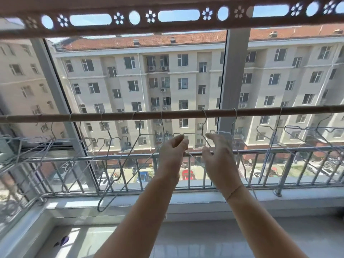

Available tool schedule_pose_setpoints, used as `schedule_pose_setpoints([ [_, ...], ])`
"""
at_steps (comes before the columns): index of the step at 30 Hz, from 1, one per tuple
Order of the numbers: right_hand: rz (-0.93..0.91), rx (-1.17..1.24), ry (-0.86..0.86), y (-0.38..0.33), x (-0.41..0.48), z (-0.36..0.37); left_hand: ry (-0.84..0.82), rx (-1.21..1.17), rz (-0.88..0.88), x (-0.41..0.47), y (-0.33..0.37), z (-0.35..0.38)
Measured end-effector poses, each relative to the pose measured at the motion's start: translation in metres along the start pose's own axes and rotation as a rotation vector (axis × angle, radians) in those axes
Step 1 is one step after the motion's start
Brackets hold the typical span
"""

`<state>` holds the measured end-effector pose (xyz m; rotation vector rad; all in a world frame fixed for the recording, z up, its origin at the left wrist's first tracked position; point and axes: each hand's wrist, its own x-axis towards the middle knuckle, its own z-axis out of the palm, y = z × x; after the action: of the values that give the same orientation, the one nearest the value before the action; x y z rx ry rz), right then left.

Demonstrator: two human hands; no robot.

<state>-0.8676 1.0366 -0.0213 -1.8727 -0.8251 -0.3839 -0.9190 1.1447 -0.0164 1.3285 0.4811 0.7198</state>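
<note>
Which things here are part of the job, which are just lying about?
In use: middle wire hanger, brown rod it hangs on, left hand, right hand.
Idle: long hanger at left, hangers at right, railing, purple scrap on floor.
</note>
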Motion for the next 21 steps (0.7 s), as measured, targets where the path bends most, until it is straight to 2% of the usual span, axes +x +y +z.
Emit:
schedule_pose_setpoints([
  [2, -0.071, 0.101, -0.020, -0.016, -0.011, 0.012, 0.062, 0.032, 0.081, -0.006, 0.007, -0.020],
  [6, -0.038, 0.285, -0.162, -0.047, -0.027, 0.040, 0.202, 0.075, 0.196, -0.013, 0.020, -0.064],
  [11, 0.049, 0.259, -0.315, -0.074, -0.045, 0.093, 0.330, 0.139, 0.219, -0.003, 0.024, -0.120],
  [17, 0.235, 0.244, -0.330, -0.093, -0.056, 0.149, 0.179, 0.169, -0.073, 0.023, 0.012, -0.153],
  [21, 0.280, 0.252, -0.291, -0.101, -0.059, 0.168, 0.022, 0.029, -0.218, 0.038, 0.006, -0.164],
])
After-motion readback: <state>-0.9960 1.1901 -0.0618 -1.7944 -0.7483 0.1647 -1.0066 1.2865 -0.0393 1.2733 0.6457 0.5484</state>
